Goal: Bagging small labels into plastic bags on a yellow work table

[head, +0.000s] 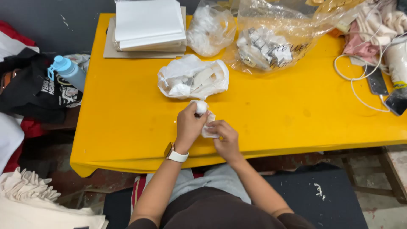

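Note:
My left hand [189, 124], with a white-strapped watch on the wrist, grips a small white rounded piece [201, 106] just above the yellow table [127, 114]. My right hand [224, 136] pinches a small white wrapper or bag [209, 127] that hangs from the same piece. Both hands meet near the table's front edge. Just beyond them lies a crumpled white plastic bag [193, 78] with pale flat pieces inside.
A stack of white sheets [148, 23] on cardboard sits at the back left. Two clear plastic bags [271, 38] with small parts stand at the back. White cables and phones [377, 80] lie at the right. A blue bottle [70, 72] and dark clothes are left of the table.

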